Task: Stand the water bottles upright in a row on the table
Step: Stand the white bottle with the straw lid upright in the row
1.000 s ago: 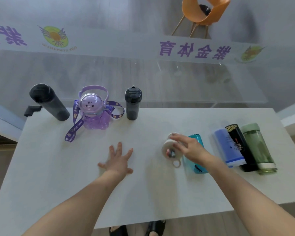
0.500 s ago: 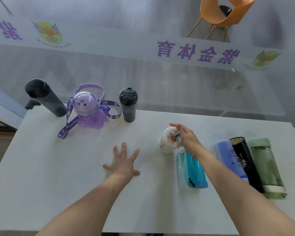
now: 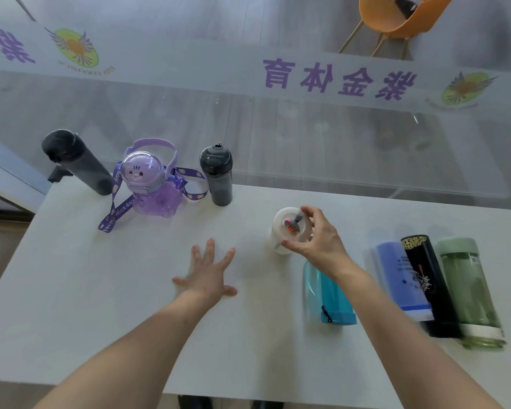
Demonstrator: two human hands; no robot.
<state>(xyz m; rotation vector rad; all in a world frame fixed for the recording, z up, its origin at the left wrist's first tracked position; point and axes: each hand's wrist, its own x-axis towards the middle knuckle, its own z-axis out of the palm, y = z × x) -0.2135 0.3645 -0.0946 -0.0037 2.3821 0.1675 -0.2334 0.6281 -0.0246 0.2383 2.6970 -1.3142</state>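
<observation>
The white bottle [image 3: 286, 231] stood upright on the counter [image 3: 71, 290], well right of the black sports bottle [image 3: 217, 175] that ended the row. The right hand [image 3: 319, 240] had its grip closed around the white bottle's lid rim, fingers curled over the top. The left hand [image 3: 208, 276] lay flat, grip spread wide, holding nothing. The bottle looked like light, rigid, smooth plastic, likely tippy; grasping mid-body would steady it better. Just beside it the teal bottle [image 3: 328, 293] lay flat.

White bottle [image 3: 283, 231] upright, mid-table
</observation>
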